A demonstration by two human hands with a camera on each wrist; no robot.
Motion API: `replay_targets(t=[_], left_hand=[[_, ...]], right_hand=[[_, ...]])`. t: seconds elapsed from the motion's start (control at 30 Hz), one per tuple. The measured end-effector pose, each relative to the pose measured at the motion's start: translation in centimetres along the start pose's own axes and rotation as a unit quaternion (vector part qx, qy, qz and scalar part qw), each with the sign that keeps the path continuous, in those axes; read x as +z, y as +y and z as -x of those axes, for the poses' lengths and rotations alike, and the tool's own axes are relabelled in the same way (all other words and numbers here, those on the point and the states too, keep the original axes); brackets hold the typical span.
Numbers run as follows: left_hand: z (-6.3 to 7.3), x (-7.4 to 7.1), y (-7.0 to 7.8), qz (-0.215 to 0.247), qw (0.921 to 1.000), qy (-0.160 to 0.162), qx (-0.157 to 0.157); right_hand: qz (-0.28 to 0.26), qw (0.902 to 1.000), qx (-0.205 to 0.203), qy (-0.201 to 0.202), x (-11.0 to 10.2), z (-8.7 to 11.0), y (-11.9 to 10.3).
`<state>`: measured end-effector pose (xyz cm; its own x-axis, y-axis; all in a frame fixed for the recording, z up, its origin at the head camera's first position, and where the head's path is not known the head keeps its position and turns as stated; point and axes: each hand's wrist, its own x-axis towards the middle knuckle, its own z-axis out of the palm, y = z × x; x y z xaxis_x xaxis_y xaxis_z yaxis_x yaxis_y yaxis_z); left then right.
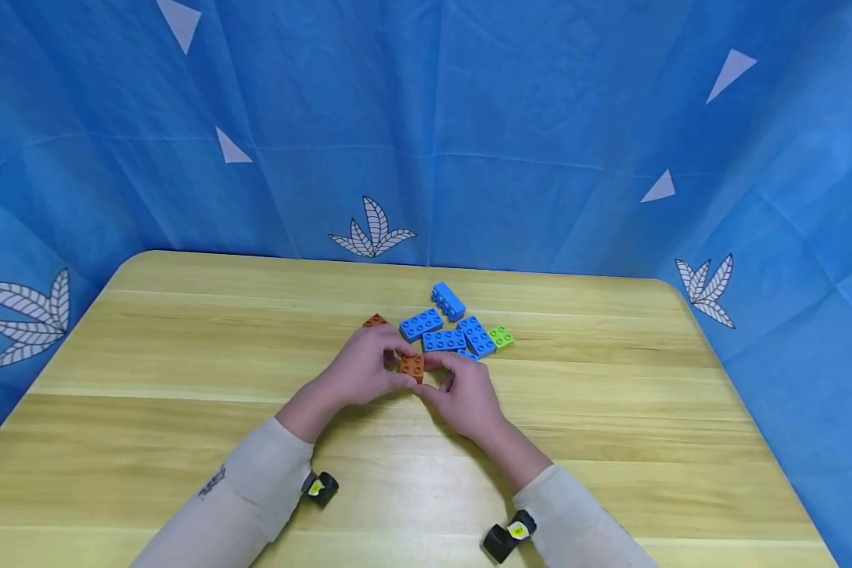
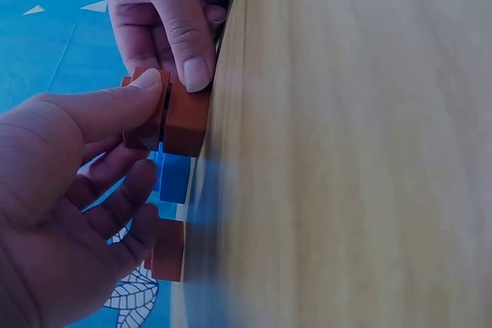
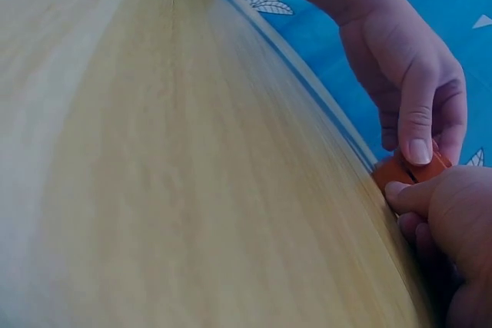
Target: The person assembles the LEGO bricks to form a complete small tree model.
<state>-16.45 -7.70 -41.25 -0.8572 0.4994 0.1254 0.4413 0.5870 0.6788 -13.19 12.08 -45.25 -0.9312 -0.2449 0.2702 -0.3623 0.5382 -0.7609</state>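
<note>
In the head view, both hands meet over an orange-brown toy building brick (image 1: 412, 366) near the table's middle. The left wrist view shows two such bricks, one on top of the other, with a thin dark gap between them. My left hand (image 1: 371, 364) pinches the studded upper brick (image 2: 144, 137) with its thumb in front. The lower brick (image 2: 186, 124) is gripped by my right hand (image 1: 465, 397), thumb on its near side. Another orange-brown brick (image 1: 374, 320) lies beyond the left hand, partly hidden by it. Whether the two held bricks are fully joined, I cannot tell.
Several blue bricks (image 1: 420, 324) lie close together just beyond the hands, one on its side (image 1: 448, 301). A light green brick (image 1: 500, 338) is at their right. Blue cloth (image 1: 426, 118) hangs behind the wooden table (image 1: 610, 379).
</note>
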Motion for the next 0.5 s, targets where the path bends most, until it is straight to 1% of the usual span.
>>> replay_targets(t=[0.2, 0.5], left_hand=[[-0.2, -0.07, 0.09, -0.014, 0.9999, 0.002, 0.006], [-0.09, 0.03, 0.03, 0.0, 1.0, 0.008, 0.0]], right_hand=[[-0.003, 1.0, -0.001, -0.001, 0.08, -0.03, 0.04], [0.004, 1.0, 0.001, 0.002, 0.26, -0.06, 0.09]])
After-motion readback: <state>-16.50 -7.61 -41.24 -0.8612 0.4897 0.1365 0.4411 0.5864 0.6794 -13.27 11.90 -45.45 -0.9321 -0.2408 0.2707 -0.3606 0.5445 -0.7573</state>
